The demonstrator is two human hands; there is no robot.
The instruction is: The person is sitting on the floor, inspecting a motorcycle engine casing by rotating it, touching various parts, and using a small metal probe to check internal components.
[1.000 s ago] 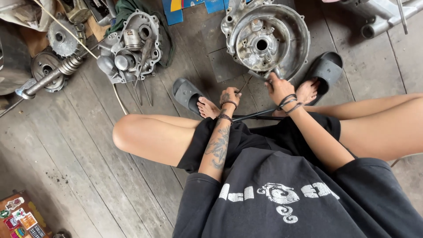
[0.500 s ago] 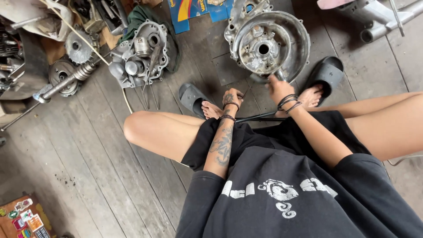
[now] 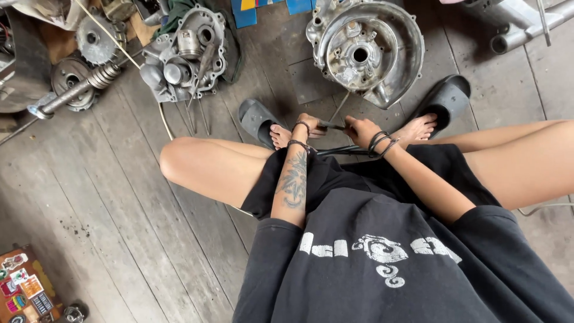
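I sit on a wooden floor with bare legs and a black shirt. My left hand (image 3: 311,124) and my right hand (image 3: 360,129) are close together between my feet, both gripping a thin dark metal tool (image 3: 330,125) held across them. A thin rod (image 3: 339,107) runs from the hands up toward a round grey engine cover (image 3: 365,51) lying just ahead on the floor. A dark cable (image 3: 341,149) runs under my right wrist.
Two dark slippers (image 3: 254,118) (image 3: 445,100) sit by my feet. A second engine casing (image 3: 182,57) with parts lies at upper left, beside a shaft and gears (image 3: 75,90). Metal pipes (image 3: 520,24) are at upper right. A stickered box (image 3: 24,287) sits at lower left.
The view has shifted slightly right and down. My hands have drawn closer together on the tool in front of the engine cover.
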